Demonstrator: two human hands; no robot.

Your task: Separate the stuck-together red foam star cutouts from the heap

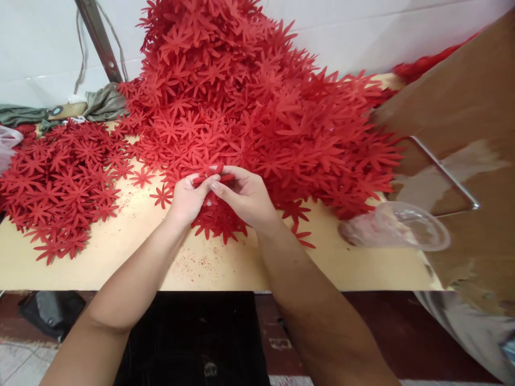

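Note:
A tall heap of red flower-shaped cutouts [241, 96] covers the back and middle of a pale wooden table [120, 257]. My left hand [187, 198] and my right hand [245, 195] meet at the heap's near edge. Together their fingertips pinch a small stack of red flower cutouts [215, 172]. More loose red flowers [219, 222] lie directly under both hands. A flatter spread of red cutouts [56, 182] lies on the table's left side, apart from my hands.
A clear plastic cup [402, 228] lies on its side at the table's right end. A brown cardboard box [462, 107] with a metal rod stands at right. Grey-green cloth [96, 104] and a metal pole [98, 37] sit at back left. Red crumbs dot the table front.

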